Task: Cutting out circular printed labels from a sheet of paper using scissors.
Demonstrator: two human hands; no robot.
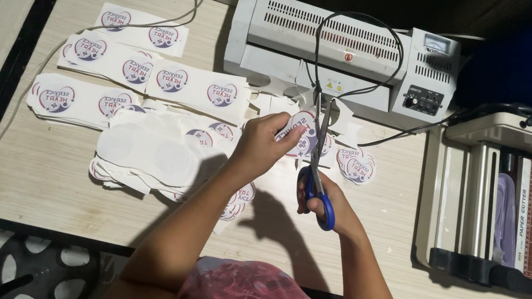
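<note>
Left hand pinching round printed sticker steady against blue-handled scissors, gripped in right hand, blades upright; uncut sheets fanned beside laminator.

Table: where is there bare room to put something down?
The table is bare along the near edge, below the sheets, and right of the right hand up to the cutter. It is crowded left of the left hand and in front of the laminator.
</note>
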